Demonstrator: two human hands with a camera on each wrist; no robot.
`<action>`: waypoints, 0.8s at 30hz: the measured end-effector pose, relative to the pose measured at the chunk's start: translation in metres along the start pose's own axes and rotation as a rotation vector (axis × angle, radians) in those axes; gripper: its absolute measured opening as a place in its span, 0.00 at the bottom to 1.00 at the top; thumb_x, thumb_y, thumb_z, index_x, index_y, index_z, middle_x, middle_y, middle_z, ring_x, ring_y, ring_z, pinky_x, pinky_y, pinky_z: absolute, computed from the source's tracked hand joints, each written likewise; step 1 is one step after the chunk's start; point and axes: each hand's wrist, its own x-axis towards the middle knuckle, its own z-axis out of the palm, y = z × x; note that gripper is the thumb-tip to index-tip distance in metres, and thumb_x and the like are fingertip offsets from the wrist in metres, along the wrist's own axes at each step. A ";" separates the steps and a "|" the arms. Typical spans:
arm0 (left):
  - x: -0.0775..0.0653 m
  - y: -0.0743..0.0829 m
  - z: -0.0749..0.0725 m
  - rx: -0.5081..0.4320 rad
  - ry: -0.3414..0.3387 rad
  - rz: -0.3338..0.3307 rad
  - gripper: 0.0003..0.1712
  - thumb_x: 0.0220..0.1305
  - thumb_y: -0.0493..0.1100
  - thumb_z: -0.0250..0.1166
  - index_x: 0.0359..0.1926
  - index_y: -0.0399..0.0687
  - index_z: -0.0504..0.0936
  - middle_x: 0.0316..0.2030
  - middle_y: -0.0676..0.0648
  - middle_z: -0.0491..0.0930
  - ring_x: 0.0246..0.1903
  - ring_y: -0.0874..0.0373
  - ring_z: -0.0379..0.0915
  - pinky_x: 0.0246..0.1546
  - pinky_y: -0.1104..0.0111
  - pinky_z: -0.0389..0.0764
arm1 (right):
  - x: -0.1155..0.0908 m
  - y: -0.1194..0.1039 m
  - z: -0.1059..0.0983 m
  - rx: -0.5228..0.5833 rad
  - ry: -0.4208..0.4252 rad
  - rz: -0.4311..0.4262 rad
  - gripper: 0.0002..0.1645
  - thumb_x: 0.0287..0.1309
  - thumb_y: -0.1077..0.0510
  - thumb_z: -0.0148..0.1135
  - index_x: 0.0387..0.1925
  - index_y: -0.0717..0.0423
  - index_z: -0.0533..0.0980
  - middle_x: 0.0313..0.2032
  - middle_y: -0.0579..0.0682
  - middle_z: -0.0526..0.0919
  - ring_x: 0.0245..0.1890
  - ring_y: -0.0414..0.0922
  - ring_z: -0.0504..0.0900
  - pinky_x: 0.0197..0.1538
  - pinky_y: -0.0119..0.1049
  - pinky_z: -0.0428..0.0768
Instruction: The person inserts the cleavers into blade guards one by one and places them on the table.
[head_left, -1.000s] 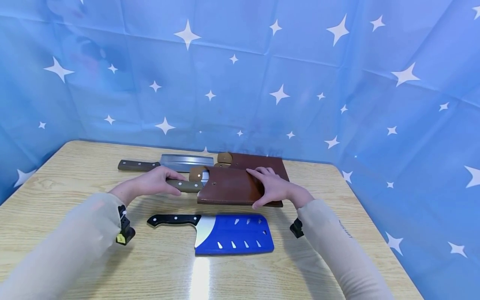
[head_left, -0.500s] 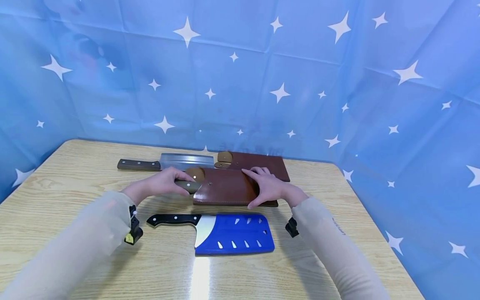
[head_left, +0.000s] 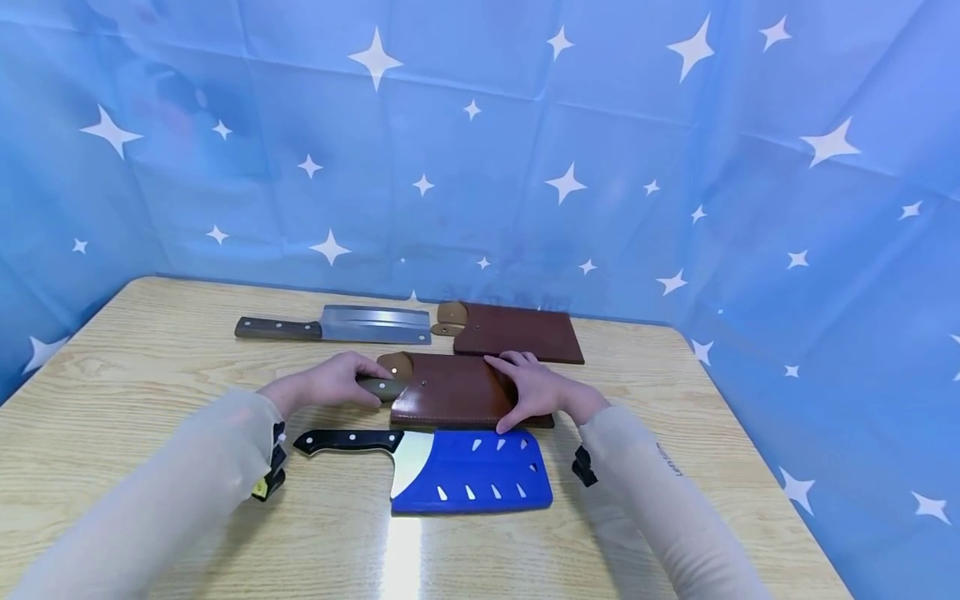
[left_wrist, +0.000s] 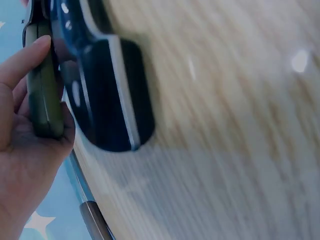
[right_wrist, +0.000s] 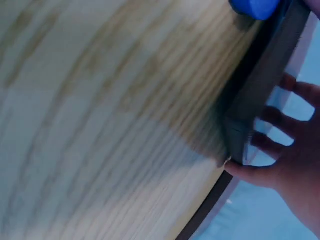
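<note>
In the head view, a brown leather knife sheath [head_left: 450, 390] lies level at mid-table, covering the blade of a cleaver. My left hand [head_left: 326, 386] holds that cleaver's olive handle [head_left: 382, 388] between thumb and fingers, as the left wrist view also shows on the handle [left_wrist: 44, 100]. Spread over the sheath's right end, my right hand [head_left: 542, 392] grips it with thumb on the near edge and fingers on the far one. A tan strap [head_left: 396, 367] with a snap sticks out at the sheath's mouth. Directly in front is a black-handled cleaver [head_left: 348, 440] in a blue blade cover [head_left: 472, 475].
Behind the hands, a bare-bladed cleaver [head_left: 375, 325] with a dark wooden handle lies at the back left. Beside it is a second brown leather sheath [head_left: 517, 333]. The wooden table [head_left: 150, 417] ends at a blue star-patterned curtain [head_left: 480, 150].
The strip of blade that showed at the sheath's mouth has gone inside, as my left hand moved right with the handle. Both hands then brought the sheathed cleaver nearer, beside the blue cover.
</note>
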 end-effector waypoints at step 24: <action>-0.011 -0.014 -0.069 0.123 0.186 -0.149 0.30 0.61 0.46 0.63 0.61 0.36 0.70 0.54 0.35 0.74 0.52 0.44 0.70 0.54 0.51 0.70 | 0.022 0.058 -0.038 0.085 0.156 0.171 0.61 0.48 0.31 0.62 0.73 0.53 0.46 0.71 0.63 0.47 0.70 0.64 0.43 0.66 0.65 0.49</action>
